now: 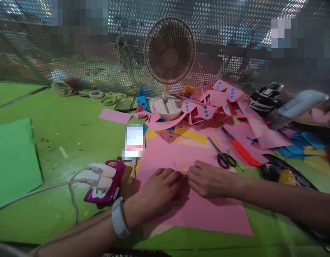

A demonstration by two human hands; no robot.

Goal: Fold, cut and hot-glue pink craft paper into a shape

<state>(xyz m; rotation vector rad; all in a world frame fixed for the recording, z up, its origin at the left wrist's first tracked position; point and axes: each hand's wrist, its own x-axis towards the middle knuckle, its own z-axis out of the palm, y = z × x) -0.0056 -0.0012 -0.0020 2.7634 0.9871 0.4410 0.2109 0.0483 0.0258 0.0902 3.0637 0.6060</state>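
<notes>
Left hand [163, 191]: fingers curled, palm down on the pink sheet; fingertips hidden, so cannot tell whether it grips anything.
Right hand [206, 179]: knuckles bent, facing the left hand, near it; its hold likewise cannot be told.
Wristband [120, 218]: pale, smooth, broad, on the left wrist.
Yellow spots [183, 168]: small, flat, just beyond the meeting fingers.
Step in hand: apparently close two-handed paper work, perhaps folding or pressing down a small part.
Next move: seems to call for light, even fingertip pressure and a steady sheet beneath.
Pink sheet [208, 223]: matt paper, straight-edged, flat on the worktop under both hands.
Scissors [226, 159]: black looped handles, near the right hand.
Red-handled tool [243, 151]: long, slim, beyond the scissors; blade type uncertain.
Yellow strip [190, 134]: flat paper, at the sheet's far edge.
Purple unit [115, 182]: glossy, rounded, white plugs attached, left of the sheet.
Phone [134, 142]: rectangular, lit, cable at its near end.
Paper heap [202, 103]: pink, creased, angular, with blue diamonds.
Fan [170, 57]: round ribbed cage, oval base, upright beside the heap.
Worktop [74, 142]: green, smooth, flecked with scraps.
</notes>
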